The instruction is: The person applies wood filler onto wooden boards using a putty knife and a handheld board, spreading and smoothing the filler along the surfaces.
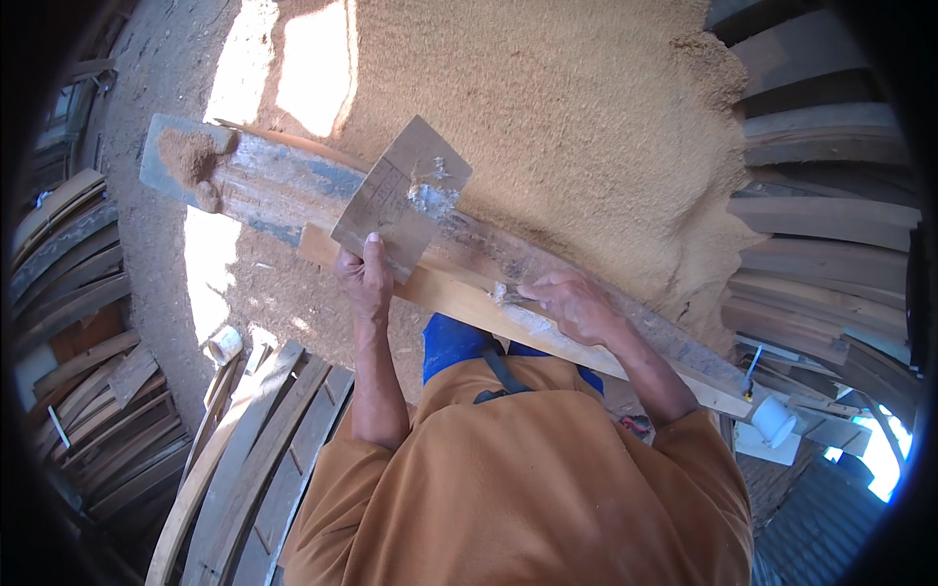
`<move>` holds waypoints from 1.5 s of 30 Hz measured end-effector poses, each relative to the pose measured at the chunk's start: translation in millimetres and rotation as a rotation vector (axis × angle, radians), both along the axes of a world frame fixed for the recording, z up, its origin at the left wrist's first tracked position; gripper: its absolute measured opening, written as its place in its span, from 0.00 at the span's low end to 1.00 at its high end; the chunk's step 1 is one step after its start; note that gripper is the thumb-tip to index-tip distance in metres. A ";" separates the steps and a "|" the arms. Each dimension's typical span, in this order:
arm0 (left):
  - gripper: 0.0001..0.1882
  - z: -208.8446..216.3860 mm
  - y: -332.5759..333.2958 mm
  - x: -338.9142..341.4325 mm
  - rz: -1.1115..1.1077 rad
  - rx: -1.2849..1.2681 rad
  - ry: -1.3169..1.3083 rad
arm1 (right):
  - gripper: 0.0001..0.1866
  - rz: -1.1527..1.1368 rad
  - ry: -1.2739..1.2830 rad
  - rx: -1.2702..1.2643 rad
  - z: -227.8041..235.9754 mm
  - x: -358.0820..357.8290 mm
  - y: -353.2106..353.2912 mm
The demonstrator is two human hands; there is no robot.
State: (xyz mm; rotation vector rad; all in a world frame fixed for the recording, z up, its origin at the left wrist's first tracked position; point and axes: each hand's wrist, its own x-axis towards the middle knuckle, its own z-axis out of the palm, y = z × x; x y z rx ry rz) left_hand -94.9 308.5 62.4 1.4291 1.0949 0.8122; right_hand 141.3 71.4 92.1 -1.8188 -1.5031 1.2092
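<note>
Closest to me, at the bottom of the view, I see the person's orange shirt [518, 488] and a bit of blue trousers [451, 342] just beyond it. Both bare forearms reach up and away from there.

The left hand [363, 278] is closed on the lower corner of a flat, greyish square board [401, 195], thumb on top, holding it tilted over the work. A smear of white paste [430, 198] sits on the board's face.

The right hand [576, 305] lies half curled on a long pale wooden strip [459, 298], its fingertips pressing into a dab of white paste near the strip's upper edge; I cannot tell whether it grips a tool.

The strip rests on a longer, worn plank [283, 186] with blue-grey paint — it runs slantwise from upper left to lower right, with a small heap of sawdust at its far left end.

Beyond it spreads a large sawdust pile [547, 107], partly sunlit. Curved wooden slats [264, 430] lie at the lower left, and more stacked planks [821, 244] at the right.
</note>
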 end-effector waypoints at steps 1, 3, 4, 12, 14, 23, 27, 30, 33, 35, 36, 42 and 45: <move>0.10 0.7 0.0 0.2 -0.002 0.000 0.004 | 0.21 0.021 -0.003 -0.063 -0.4 2.7 -1.5; 0.10 1.8 0.0 0.6 0.011 -0.026 0.019 | 0.21 0.039 -0.004 -0.125 -1.0 6.9 -3.9; 0.10 3.3 -0.4 2.1 0.009 -0.025 0.020 | 0.21 0.091 -0.023 -0.163 -0.9 9.8 -5.2; 0.09 -1.5 0.0 2.0 0.037 0.039 0.041 | 0.20 0.013 -0.012 -0.279 7.1 27.8 5.4; 0.09 1.7 -0.6 4.5 0.037 0.036 0.040 | 0.20 -0.039 0.021 -0.071 7.2 22.7 5.9; 0.09 -0.9 1.1 1.2 0.024 0.028 0.034 | 0.20 -0.034 -0.095 -0.067 9.4 28.7 -16.6; 0.09 2.4 -0.4 4.0 0.030 0.035 0.041 | 0.20 -0.131 -0.021 -0.053 32.0 14.2 -4.6; 0.09 2.1 0.8 3.5 0.011 0.045 0.056 | 0.17 -0.097 -0.015 -0.001 33.9 2.6 -1.5; 0.09 3.9 1.0 6.6 0.026 0.019 0.065 | 0.13 -0.050 0.004 -0.061 28.8 -2.9 -7.4; 0.09 -0.5 2.5 0.6 0.016 0.028 0.088 | 0.11 -0.026 -0.089 -0.237 38.5 -1.6 -11.8; 0.09 -2.3 2.9 -2.0 0.005 0.038 0.110 | 0.11 -0.025 -0.090 -0.237 43.3 -0.1 -12.6; 0.09 2.1 0.9 2.5 0.025 0.019 0.064 | 0.16 -0.015 -0.174 -0.340 70.9 19.5 -12.1; 0.08 2.3 0.4 3.3 0.029 0.028 0.041 | 0.20 -0.053 -0.026 -0.190 53.1 25.7 -3.4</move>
